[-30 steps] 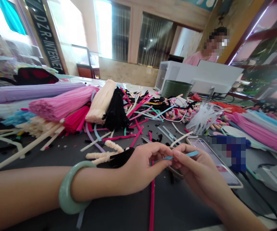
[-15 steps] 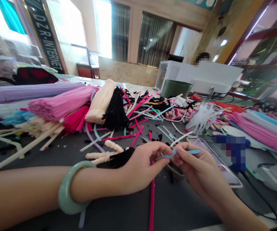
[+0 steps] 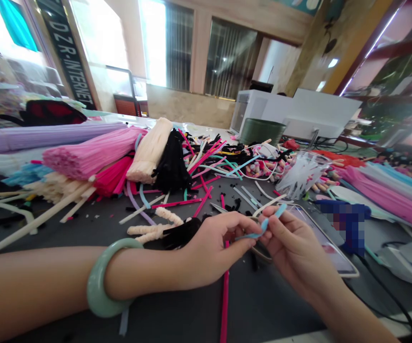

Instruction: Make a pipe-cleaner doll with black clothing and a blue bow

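A short light-blue pipe cleaner [image 3: 265, 224], bent and twisted near its middle, stretches between my two hands. My left hand [image 3: 223, 243] pinches its left end between thumb and fingers. Close beside it, my right hand [image 3: 292, 238] grips the other part, and one end sticks up past the fingertips. Under the hands lies a pair of scissors [image 3: 219, 208], its handles partly hidden. A pink pipe cleaner [image 3: 225, 305] runs toward me below my left hand. Just behind my left wrist rests a twisted cream piece [image 3: 149, 232] with a black bundle [image 3: 180, 233] attached.
Pipe cleaner bundles in pink [image 3: 84, 150], cream [image 3: 149, 152] and black [image 3: 173, 166] lie at left. A clear cup of white sticks [image 3: 301, 176], a phone [image 3: 320, 238] and a blue glue gun [image 3: 356, 228] are at right. Loose stems and scraps cover the middle.
The free end of the light-blue pipe cleaner has swung from pointing right to pointing up. My right hand has turned slightly, while my left hand stays nearly in place.
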A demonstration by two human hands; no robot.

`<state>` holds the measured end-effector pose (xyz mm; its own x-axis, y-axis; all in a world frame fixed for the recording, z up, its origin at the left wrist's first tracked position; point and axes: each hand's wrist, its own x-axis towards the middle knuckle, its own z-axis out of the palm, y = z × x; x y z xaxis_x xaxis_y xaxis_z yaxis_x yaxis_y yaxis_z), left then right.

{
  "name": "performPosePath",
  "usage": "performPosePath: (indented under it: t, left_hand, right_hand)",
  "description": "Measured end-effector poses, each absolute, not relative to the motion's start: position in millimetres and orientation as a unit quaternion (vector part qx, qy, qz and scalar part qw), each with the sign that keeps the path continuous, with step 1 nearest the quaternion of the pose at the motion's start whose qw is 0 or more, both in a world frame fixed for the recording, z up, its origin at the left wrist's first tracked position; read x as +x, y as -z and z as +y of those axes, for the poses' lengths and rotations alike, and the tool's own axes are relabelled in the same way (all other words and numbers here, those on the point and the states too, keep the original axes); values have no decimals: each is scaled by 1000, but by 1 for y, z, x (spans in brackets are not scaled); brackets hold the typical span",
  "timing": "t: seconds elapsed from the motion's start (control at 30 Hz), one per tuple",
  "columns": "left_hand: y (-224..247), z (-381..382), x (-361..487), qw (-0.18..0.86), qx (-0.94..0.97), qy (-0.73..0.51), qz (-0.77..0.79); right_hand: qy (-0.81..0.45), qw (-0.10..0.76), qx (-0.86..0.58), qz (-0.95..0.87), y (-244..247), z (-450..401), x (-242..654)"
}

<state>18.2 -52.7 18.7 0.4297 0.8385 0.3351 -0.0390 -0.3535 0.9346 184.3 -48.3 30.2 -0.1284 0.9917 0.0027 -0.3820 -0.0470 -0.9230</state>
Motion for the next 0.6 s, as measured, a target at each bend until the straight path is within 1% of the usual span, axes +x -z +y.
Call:
performPosePath:
  t: [0.27, 0.6]
  left_hand:
    - [-17, -53, 20, 548, 641, -448, 297]
    - [-11, -51, 20, 543, 661, -444, 266]
  right_hand:
    - [-653, 530, -345, -418, -32, -50, 185]
    - [-650, 507, -340, -452, -27, -51, 186]
